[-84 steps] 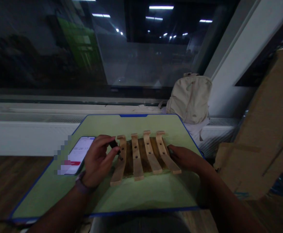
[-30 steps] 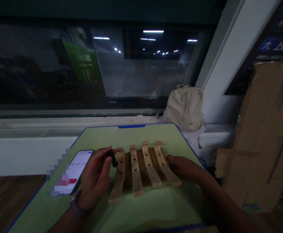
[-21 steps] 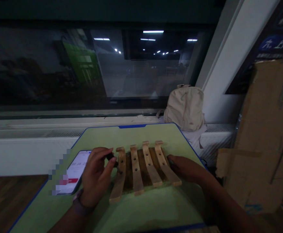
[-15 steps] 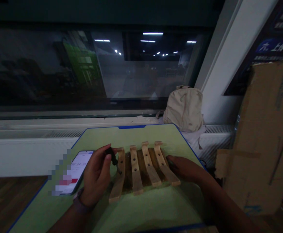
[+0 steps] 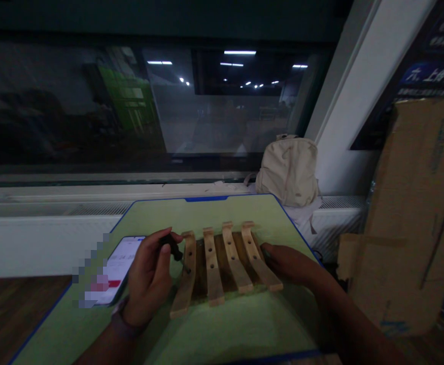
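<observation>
A wooden rack of several pale slats on a darker base lies on the green table. My left hand pinches a small black-handled screwdriver, whose tip rests at a hole in the leftmost slat. Over at the rack's right edge, my right hand lies with its fingers pressed against the outermost slat, steadying it.
A phone with a lit screen lies on the table left of my left hand. A beige backpack sits on the sill behind the table. Cardboard boxes stand at the right. A dark window fills the background.
The view has tilted up since the oldest frame. My left hand keeps shifting its fingers on the screwdriver handle at the leftmost slat. The right hand stays at the rack's right edge.
</observation>
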